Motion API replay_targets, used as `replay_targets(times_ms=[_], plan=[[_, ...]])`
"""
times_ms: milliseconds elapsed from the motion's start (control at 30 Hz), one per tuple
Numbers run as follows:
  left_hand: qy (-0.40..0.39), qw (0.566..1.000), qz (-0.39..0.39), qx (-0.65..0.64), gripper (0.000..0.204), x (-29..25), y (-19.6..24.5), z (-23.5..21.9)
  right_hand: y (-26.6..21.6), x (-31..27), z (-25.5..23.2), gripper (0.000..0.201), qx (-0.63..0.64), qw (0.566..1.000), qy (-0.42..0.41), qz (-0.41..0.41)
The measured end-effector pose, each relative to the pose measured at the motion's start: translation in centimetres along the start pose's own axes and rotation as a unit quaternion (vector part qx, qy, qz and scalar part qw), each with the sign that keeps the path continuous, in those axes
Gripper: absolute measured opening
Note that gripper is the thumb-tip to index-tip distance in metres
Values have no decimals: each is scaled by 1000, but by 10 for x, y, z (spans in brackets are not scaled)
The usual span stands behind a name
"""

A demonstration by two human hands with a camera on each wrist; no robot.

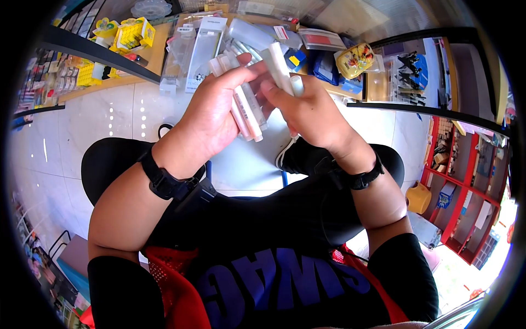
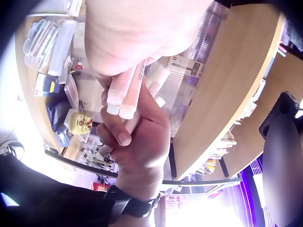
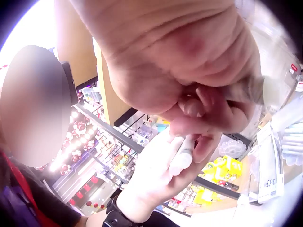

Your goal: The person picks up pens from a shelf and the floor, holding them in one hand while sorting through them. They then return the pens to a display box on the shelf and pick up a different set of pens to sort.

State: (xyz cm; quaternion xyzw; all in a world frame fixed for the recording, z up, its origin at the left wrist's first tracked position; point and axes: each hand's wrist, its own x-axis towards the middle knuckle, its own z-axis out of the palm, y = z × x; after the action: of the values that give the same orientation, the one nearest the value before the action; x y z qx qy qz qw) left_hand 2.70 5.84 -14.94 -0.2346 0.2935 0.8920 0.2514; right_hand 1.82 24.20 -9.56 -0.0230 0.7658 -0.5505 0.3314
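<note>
My left hand (image 1: 211, 107) holds several slim, pale pink and clear-looking capped markers (image 1: 245, 112) side by side, slanting down across the palm. One carries a printed barcode-like label. In my right hand (image 1: 315, 112) are whitish markers (image 1: 279, 67), gripped between thumb and fingers, their ends pointing up. The two hands meet in front of the chest, fingertips close together. From the left wrist view, the pink marker ends (image 2: 127, 111) stick out beneath the left palm, right beside the right hand (image 2: 142, 142). The right wrist view shows white marker ends (image 3: 182, 161) in the left hand (image 3: 154, 177).
Behind the hands a desk holds clear plastic packaging (image 1: 207, 46), a yellow decorated case (image 1: 355, 60) and a blue-and-yellow packet (image 1: 296, 58). Yellow containers (image 1: 133, 35) stand on a shelf at the left. A red shelf unit (image 1: 466, 181) is at the right.
</note>
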Motion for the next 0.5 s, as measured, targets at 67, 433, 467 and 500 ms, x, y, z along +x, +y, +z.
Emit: replay_targets(times_ms=[67, 433, 467, 500], plan=[[-51, 998, 20, 9, 25, 5, -1, -5, 5, 3, 10, 35, -28, 999, 22, -22], [-182, 983, 16, -9, 38, 7, 3, -9, 4, 10, -13, 32, 9, 997, -27, -77], [-181, 983, 17, -11, 38, 7, 2, -8, 3, 8, -14, 32, 8, 997, -28, -77], [-159, 986, 39, -12, 38, 8, 0, -5, 2, 5, -15, 32, 9, 997, -14, -75]])
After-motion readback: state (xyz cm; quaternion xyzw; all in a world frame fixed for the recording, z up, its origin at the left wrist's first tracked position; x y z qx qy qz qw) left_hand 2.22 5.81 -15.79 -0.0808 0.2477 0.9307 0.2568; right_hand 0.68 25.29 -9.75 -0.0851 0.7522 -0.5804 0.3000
